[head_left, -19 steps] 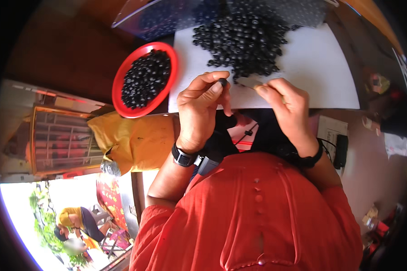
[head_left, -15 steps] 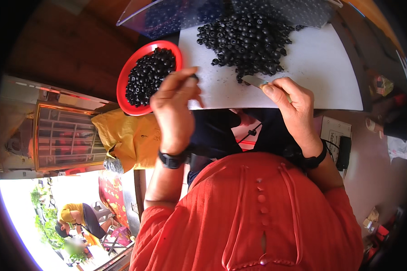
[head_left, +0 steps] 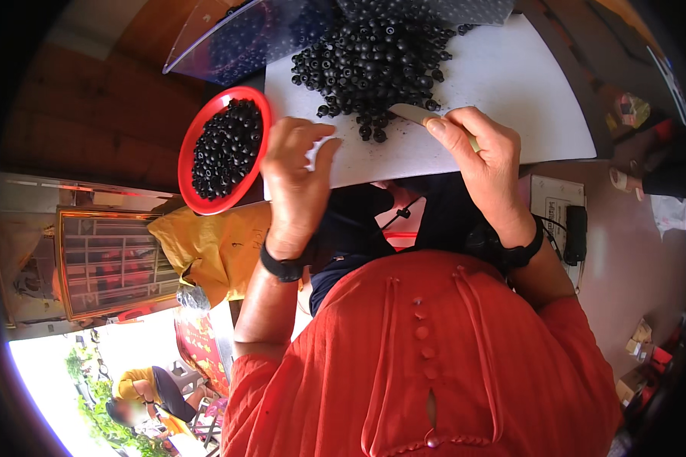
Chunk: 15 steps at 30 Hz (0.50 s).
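Observation:
My right hand [head_left: 484, 152] is closed around a small knife [head_left: 413, 114], whose short blade points left. The blade's tip reaches the near edge of a heap of small black round pieces [head_left: 366, 65], several of which show a hollow end. My left hand [head_left: 297, 179] hangs over the near-left edge of the white board [head_left: 511, 99], thumb and forefinger apart, and I see nothing between them. Just left of it is a red oval bowl [head_left: 184, 164] holding many of the same black pieces [head_left: 229, 148].
A clear plastic bin [head_left: 213, 49] lies tilted behind the heap, with black pieces inside. Yellow cloth or sacking [head_left: 213, 244] hangs below the bowl. A carton [head_left: 560, 198] stands at the right beyond my knees. Outside, at lower left, sits a person in yellow [head_left: 141, 388].
My left hand has parted its fingers, and the dark piece at its fingertips no longer shows. The knife's tip now meets the heap's near edge. The whole view has shifted a little.

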Tool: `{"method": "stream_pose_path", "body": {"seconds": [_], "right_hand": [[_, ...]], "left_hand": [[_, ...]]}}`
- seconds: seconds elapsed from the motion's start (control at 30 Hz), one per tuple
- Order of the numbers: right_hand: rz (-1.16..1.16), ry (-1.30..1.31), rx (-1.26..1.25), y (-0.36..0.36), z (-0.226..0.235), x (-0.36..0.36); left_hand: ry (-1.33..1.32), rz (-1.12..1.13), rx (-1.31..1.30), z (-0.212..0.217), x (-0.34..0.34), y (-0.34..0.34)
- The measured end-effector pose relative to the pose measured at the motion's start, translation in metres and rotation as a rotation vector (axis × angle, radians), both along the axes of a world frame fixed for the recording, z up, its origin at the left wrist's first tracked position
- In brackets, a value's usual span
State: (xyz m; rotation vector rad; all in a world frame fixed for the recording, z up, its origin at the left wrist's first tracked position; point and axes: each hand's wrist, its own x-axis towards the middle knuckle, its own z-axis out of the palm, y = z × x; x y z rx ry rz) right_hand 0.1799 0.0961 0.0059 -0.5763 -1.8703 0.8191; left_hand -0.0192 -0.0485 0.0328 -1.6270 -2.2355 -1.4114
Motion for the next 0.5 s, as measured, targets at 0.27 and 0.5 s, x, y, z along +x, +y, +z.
{"method": "stream_pose_path", "body": {"seconds": [0.27, 0.5], "right_hand": [[-0.022, -0.056, 0.082, 0.002, -0.002, 0.000], [-0.015, -0.083, 0.091, 0.004, -0.002, 0.001]], "left_hand": [[0.202, -0.070, -0.060, -0.017, 0.008, 0.026], [0.405, -0.035, -0.077, -0.012, 0.014, 0.031]]}}
